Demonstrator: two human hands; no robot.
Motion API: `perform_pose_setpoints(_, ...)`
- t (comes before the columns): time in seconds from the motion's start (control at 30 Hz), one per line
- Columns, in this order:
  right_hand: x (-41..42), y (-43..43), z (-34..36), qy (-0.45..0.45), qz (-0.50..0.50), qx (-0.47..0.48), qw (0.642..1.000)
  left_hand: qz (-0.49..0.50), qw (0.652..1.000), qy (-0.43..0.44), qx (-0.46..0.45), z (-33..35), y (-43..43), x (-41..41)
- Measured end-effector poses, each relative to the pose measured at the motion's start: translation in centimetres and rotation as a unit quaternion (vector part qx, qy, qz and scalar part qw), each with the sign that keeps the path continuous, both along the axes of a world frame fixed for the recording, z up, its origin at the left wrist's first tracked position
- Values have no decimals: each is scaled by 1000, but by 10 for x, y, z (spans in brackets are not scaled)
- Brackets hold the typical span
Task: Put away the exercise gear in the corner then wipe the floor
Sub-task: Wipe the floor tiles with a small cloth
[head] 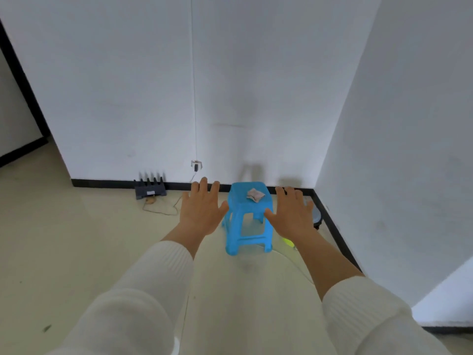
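**Both hands empty and spread above the corner: hazards before the first pick-up**

The left hand (202, 208) and right hand (291, 213) reach forward at mid-frame, palms down, fingers straight and fanned. Neither holds anything. Between them stands a blue stool (231, 239) with a small folded cloth (255, 194) on its seat.

The likely exercise gear lies right of centre, near the wall corner (313, 192). It consists of a yellow-green ball (288, 242), half hidden behind the right forearm, and a dark round object (318, 217) just beside the black baseboard (337, 237). What that object is cannot be told. A thin pale arc (294, 262) curves over the floor (76, 239) below the ball, and its nature is also unclear.

Probable hazards:
- **Ball:** it would roll off if a wrist or sleeve brushes it, because the right arm screens it from view.
- **Stool:** it looks light. A knock from either hand could tip it and drop the cloth, which seems meant for wiping.
- **Wire:** at left of centre a thin wire (163, 212) loops loose on the floor near a black router (150, 190). A wiping stroke that runs too far left could snag it and drag the router.
- **Arc:** it could catch a foot.
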State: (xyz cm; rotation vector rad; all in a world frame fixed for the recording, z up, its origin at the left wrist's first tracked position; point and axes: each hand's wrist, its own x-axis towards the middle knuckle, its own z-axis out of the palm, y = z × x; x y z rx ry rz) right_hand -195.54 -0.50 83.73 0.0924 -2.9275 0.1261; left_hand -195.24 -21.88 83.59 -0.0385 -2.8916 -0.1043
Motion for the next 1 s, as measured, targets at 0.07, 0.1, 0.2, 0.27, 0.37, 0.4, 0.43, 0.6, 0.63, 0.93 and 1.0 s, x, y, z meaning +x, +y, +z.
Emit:
perform_pose_setpoints(0.07, -51, 3, -7, -15, -13, -6, 1000, 1, 999, -16, 34, -3, 4, -55)
perform_pose_setpoints(0.1, -77, 5, -11, -21, -19, -4, 1000, -2, 998, -23, 50, -5, 8, -82)
perform_pose_setpoints(0.2, -155, 16, -27, -42, -43, -8, 998, -25, 996, -40, 72, -21, 22, -161)
perform_pose_setpoints(0.27, -207, 23, -40, -62, -53, -9, 997, -38, 995, -60, 71, -38, 31, -213)
perform_pose_setpoints(0.37, -290, 39, -64, -86, -44, 16, 995, -38, 992, -97, 68, -69, 42, -296)
perform_pose_setpoints(0.4, -320, 46, -71, -92, -41, 27, 995, -34, 992, -105, 64, -80, 46, -325)
perform_pose_setpoints(0.43, -350, 53, -79, -101, -38, 36, 994, -27, 992, -111, 61, -89, 49, -353)
perform_pose_setpoints(0.6, -486, 86, -119, -141, -25, 62, 988, 16, 982, -162, 100, -142, 66, -472)
perform_pose_setpoints(0.63, -509, 89, -131, -151, -23, 60, 986, 15, 980, -169, 102, -155, 69, -492)
perform_pose_setpoints(0.93, -678, 87, -273, -234, 41, 49, 970, 41, 954, -264, 136, -315, 72, -651)
perform_pose_setpoints(1.0, -707, 85, -315, -254, 46, 42, 965, 36, 948, -285, 137, -363, 78, -674)
